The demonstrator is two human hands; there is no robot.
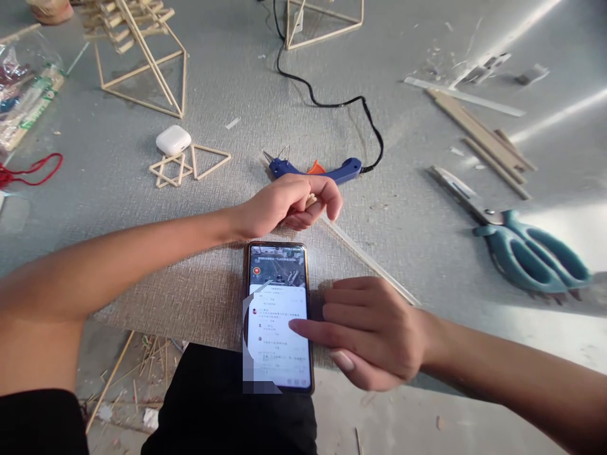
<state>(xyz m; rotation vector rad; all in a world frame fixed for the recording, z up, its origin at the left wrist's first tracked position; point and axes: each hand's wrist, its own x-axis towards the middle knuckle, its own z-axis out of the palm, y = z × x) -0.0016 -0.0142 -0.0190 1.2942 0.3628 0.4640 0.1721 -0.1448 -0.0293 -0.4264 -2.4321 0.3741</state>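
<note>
A smartphone (278, 297) with a lit screen lies on the grey mat near its front edge. My right hand (370, 332) rests beside it, fingers apart, one fingertip touching the screen. Just behind the phone my left hand (289, 203) hovers with curled fingers pinching one end of a thin wooden stick (370, 259), which runs diagonally right toward my right hand. A blue glue gun (315, 169) with a black cord lies directly behind my left hand.
Teal scissors (526, 249) lie at the right, wooden strips (478, 134) behind them. Stick triangles (190, 164) and a white earbud case (173, 139) sit at left centre. Stick frames (142, 60) stand at the back. Red cord (28, 170) and a plastic bag lie far left.
</note>
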